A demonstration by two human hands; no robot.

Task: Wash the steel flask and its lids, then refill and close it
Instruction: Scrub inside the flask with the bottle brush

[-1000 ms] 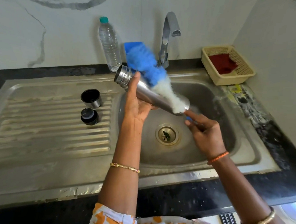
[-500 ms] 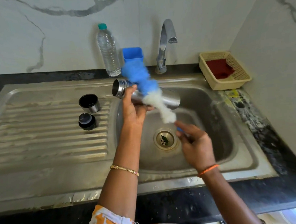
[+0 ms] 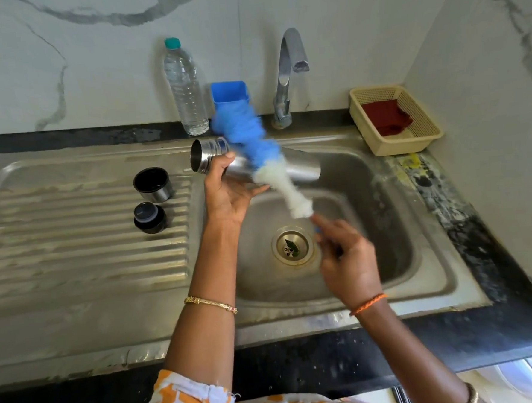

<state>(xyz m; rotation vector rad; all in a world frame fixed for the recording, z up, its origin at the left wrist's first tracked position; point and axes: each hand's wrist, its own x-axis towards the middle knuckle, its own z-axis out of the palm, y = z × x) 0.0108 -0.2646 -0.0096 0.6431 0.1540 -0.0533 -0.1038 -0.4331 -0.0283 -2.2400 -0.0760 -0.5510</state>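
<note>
I hold the steel flask [image 3: 300, 169] on its side over the sink [image 3: 423, 254], my left hand [image 3: 226, 191] curled around it near the open mouth. My right hand [image 3: 346, 258] pinches the bottle brush [image 3: 262, 158], which crosses the flask's outside. I judge this the scrubbing step; next the brush must enter the mouth. The two lids [image 3: 150, 216] wait on the drainboard, the tap [image 3: 290, 66] is dry.

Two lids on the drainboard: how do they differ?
The steel cup lid lies farther back, its open dark hollow facing up; the black stopper lid lies nearer, closed top up. The cup lid has a shiny steel wall and looks wider; the stopper lid is all dark. Both stand apart on the ribbed drainboard, untouched.
</note>
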